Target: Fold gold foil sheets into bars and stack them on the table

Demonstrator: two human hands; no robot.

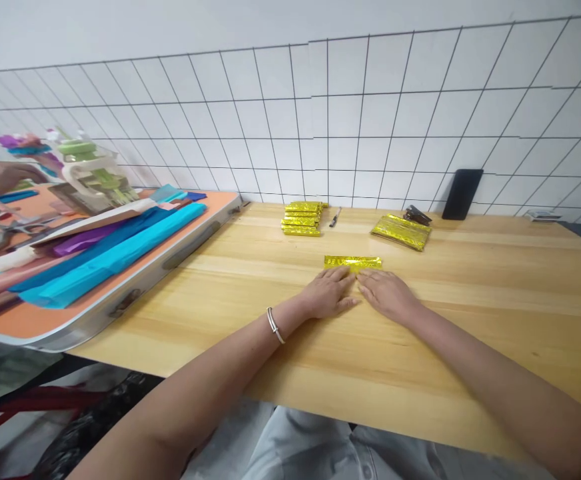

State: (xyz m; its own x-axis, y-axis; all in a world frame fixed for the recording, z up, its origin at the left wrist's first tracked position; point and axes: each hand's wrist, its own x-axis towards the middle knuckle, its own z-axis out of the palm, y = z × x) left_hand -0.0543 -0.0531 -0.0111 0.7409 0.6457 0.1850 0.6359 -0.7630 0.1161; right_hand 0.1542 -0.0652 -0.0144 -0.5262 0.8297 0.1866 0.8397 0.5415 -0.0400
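A narrow strip of shiny gold foil paper [353, 261] lies crosswise on the wooden table. My left hand [328, 292] rests flat with its fingertips at the strip's near edge, and a silver bangle circles that wrist. Beside it, my right hand [388, 293] also lies flat, fingers stretched out and touching the same edge from the right. The two hands nearly meet at the middle of the strip. Farther back sits a pile of folded gold foil strips [302, 220]. A flat stack of gold foil sheets [401, 232] lies to the right of that pile.
A pen [335, 217] lies by the pile, and a black clip [417, 215] sits behind the stack. A black phone [462, 194] leans against the tiled wall. At left, an orange-topped table [90, 317] holds blue paper rolls [120, 257] and a green-lidded bottle [83, 160]; another person's hand [0, 179] is there.
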